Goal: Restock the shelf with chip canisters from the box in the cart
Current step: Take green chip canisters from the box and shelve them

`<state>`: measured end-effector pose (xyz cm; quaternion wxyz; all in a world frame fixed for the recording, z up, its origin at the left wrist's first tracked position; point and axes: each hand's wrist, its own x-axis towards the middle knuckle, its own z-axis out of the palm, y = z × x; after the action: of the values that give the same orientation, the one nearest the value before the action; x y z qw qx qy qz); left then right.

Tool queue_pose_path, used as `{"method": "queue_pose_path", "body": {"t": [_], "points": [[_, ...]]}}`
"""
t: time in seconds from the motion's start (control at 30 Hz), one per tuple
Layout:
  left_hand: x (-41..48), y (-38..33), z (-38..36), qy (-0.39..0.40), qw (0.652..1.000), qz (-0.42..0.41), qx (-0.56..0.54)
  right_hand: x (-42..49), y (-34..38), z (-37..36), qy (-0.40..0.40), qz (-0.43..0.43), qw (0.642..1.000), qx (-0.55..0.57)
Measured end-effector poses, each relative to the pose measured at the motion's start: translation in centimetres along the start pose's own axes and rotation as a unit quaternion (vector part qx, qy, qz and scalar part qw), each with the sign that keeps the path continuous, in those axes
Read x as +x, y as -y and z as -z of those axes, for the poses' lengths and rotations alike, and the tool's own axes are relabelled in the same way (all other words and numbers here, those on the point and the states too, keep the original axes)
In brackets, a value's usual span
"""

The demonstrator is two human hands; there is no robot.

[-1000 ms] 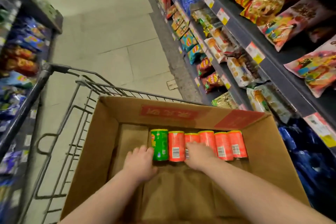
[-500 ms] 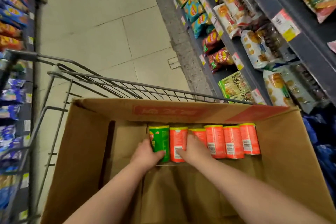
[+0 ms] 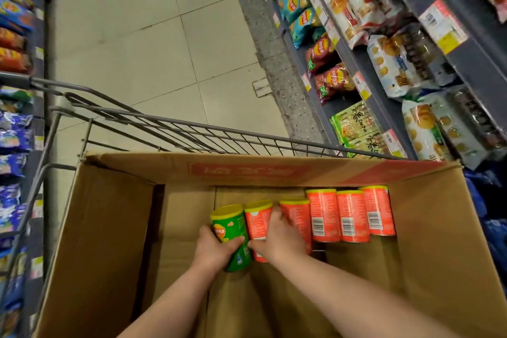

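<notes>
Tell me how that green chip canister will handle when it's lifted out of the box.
Probably stiff: the green canister shows no dent where the left hand grips it. Likely light, since one hand wraps it. Laid down, its cylinder shape could roll.

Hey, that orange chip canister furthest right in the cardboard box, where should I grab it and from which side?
Wrap the rightmost orange cylindrical chip canister round its middle, probably coming from its right. That flank faces open space before the wall of the brown cardboard box. Its left flank sits against the neighbouring orange canister, leaving no finger room.
</notes>
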<state>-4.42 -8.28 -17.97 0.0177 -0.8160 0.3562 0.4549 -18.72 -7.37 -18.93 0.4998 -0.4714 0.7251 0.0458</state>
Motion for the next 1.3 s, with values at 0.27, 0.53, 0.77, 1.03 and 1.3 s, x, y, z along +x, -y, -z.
{"method": "queue_pose_path", "body": {"t": [0.27, 0.53, 0.77, 1.03, 1.3], "points": [[-0.9, 0.0, -0.3, 0.0, 0.999, 0.008, -0.039, 0.2, -0.4, -0.3, -0.015, 0.006, 0.999, 0.048], [-3.8, -0.4, 0.5, -0.006, 0.997, -0.053, -0.056, -2.0, -1.1, 0.7, -0.042, 0.011, 0.993, 0.107], [-7.3, -1.8, 2.0, 0.017, 0.991, -0.117, -0.066, -6.2, -1.3, 2.9, -0.084, 0.023, 0.985, 0.146], [-12.4, -2.3, 3.3, 0.047, 0.966, -0.237, -0.093, -13.5, -1.4, 4.6, -0.212, 0.024, 0.963, 0.167], [-18.4, -1.5, 5.3, 0.097, 0.919, -0.36, -0.13, -22.6, -1.4, 5.2, -0.319, 0.023, 0.928, 0.192]]}}
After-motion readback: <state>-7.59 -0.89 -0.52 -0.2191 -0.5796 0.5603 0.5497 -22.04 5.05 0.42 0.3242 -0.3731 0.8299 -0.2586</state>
